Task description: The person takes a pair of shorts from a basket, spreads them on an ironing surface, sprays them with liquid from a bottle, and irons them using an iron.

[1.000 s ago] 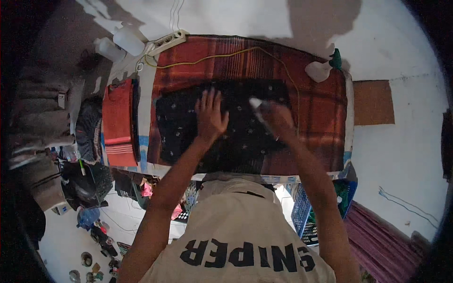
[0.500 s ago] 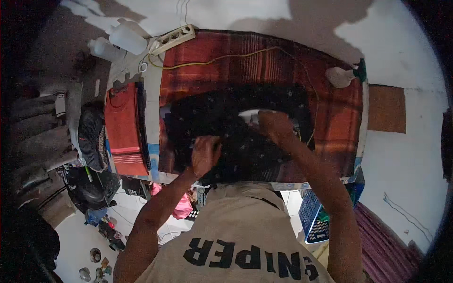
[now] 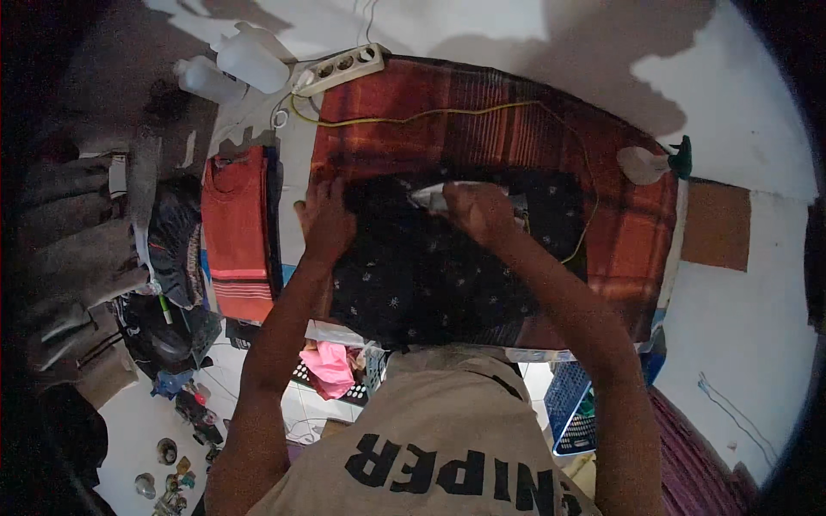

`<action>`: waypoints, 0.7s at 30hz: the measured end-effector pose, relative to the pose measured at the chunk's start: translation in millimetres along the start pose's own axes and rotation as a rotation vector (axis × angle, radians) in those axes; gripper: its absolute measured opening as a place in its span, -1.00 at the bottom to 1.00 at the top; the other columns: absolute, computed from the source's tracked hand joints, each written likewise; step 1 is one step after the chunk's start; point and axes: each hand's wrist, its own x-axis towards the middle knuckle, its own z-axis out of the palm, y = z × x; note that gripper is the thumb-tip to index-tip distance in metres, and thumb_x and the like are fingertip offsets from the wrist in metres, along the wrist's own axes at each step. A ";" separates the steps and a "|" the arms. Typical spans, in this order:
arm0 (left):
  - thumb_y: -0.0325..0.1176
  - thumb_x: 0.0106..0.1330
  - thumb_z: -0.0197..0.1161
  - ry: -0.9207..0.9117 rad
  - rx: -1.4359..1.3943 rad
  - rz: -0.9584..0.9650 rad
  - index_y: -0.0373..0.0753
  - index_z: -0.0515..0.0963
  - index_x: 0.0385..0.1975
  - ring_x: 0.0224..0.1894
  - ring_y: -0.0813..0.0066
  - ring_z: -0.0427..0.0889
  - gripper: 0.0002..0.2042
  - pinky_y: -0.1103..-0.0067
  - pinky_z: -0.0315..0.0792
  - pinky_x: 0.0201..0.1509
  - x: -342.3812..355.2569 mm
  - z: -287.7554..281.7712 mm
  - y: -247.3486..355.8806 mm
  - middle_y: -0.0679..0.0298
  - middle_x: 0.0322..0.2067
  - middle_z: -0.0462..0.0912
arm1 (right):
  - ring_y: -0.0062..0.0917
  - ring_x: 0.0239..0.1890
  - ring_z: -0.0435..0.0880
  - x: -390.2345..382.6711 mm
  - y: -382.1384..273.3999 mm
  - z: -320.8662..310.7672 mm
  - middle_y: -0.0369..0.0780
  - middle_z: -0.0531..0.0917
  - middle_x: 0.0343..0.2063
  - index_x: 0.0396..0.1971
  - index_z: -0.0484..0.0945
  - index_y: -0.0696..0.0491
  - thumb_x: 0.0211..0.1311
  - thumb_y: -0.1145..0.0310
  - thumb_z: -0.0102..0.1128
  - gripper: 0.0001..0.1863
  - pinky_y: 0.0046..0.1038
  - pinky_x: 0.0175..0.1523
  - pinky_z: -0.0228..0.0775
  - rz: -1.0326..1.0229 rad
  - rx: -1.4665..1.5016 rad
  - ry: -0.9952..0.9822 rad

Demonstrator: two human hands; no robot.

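A black garment with a small pale print point(image 3: 404, 284) lies spread over the table's middle. My right hand point(image 3: 483, 213) is closed around the handle of an iron point(image 3: 430, 197), its pale pointed end turned left, its base on the garment's upper part. At the garment's far left edge, my left hand point(image 3: 328, 225) rests with fingers stretched and thumb apart, holding nothing that I can see. Beneath the garment is a red-and-orange striped cloth point(image 3: 396, 90). A yellow cord point(image 3: 447, 112) runs across this cloth to the iron's right side.
Folded orange-red shirts point(image 3: 237, 228) lie at the table's left. A socket strip point(image 3: 344, 69) and white plastic bottles point(image 3: 249, 60) stand at the far left. At the far right is a spray bottle point(image 3: 645, 165). Below the table are a blue basket point(image 3: 568, 396) and pink cloth point(image 3: 329, 370).
My left hand has moved away from me and left, from the garment's near part to its far left edge. The iron in my right hand has shifted slightly left; the whole view has shifted too.
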 end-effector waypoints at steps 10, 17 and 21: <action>-0.32 0.24 0.29 0.111 -0.575 -0.048 -0.28 0.40 0.34 0.27 -0.12 0.46 -0.39 0.05 0.35 0.37 -12.8 41.0 -76.3 -0.08 0.16 0.52 | -0.11 -0.29 0.82 57.8 -58.2 -5.8 -0.03 0.78 -0.35 -0.02 0.64 0.15 0.44 0.18 0.27 -0.66 -0.08 -0.17 0.68 -0.058 0.069 -0.021; -0.23 0.42 0.20 0.274 -1.126 0.020 -0.25 0.41 0.33 0.32 -0.11 0.43 -0.49 0.12 0.29 0.45 -7.9 50.7 -65.2 -0.06 0.20 0.47 | -0.13 -0.17 0.85 94.0 -98.3 -5.3 -0.06 0.81 -0.28 -0.10 0.71 0.06 0.40 0.31 0.17 -0.77 -0.09 -0.10 0.73 -0.131 0.141 -0.065; -0.11 0.44 0.23 0.485 -0.583 0.152 -0.16 0.46 0.32 0.34 -0.11 0.40 -0.50 0.06 0.26 0.44 -3.8 48.7 -62.5 -0.03 0.23 0.48 | -0.14 -0.14 0.84 97.4 -103.3 -5.4 -0.05 0.80 -0.25 -0.14 0.71 0.08 0.43 0.28 0.17 -0.77 -0.07 -0.08 0.72 -0.126 0.174 0.000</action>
